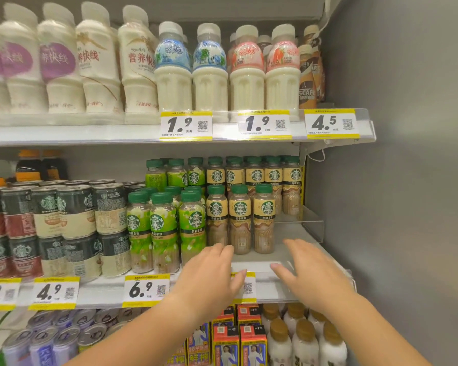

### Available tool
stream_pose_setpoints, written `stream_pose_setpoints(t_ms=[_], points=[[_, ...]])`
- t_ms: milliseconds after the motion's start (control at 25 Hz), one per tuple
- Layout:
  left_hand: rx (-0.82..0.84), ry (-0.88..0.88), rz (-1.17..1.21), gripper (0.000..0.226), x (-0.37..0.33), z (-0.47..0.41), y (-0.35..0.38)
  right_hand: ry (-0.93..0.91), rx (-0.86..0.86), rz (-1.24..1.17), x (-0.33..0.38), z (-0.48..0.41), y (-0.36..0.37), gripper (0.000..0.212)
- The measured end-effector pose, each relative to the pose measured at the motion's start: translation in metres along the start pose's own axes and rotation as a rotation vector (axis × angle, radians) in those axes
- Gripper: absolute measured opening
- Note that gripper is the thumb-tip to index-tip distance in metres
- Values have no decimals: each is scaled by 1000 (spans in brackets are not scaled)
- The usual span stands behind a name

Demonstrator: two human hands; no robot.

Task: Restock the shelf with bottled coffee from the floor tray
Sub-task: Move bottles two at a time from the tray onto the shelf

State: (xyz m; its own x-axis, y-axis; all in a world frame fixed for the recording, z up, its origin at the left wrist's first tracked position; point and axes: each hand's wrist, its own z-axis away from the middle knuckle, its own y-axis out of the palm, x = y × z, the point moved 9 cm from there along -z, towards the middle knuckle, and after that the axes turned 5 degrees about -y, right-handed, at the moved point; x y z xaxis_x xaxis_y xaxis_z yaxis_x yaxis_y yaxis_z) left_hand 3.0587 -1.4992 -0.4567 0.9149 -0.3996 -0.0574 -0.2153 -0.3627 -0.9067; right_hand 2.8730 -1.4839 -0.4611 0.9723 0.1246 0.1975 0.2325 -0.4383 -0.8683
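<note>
Both your hands are empty, fingers loosely spread. The left hand (212,273) reaches in at lower centre, fingertips just at the base of the tan-label coffee bottles (239,217); these stand upright, directly above and beyond it. The right hand (304,268) hovers palm-down over the bare shelf (288,231) right of them, the likely gap to fill. The floor tray is not in view. Your left hand is nearer the bottles.
</note>
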Motion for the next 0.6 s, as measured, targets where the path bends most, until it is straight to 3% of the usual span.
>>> stream_pose_setpoints(t_ms=[120, 280, 600], points=[[-14, 94, -130, 78, 4, 41, 14, -53, -87, 44, 10, 42, 7, 76], [-48, 141, -140, 85, 21, 102, 49, -102, -105, 135, 20, 107, 45, 74], [221, 21, -97, 89, 76, 236, 194, -96, 198, 80, 0, 222, 202, 74]])
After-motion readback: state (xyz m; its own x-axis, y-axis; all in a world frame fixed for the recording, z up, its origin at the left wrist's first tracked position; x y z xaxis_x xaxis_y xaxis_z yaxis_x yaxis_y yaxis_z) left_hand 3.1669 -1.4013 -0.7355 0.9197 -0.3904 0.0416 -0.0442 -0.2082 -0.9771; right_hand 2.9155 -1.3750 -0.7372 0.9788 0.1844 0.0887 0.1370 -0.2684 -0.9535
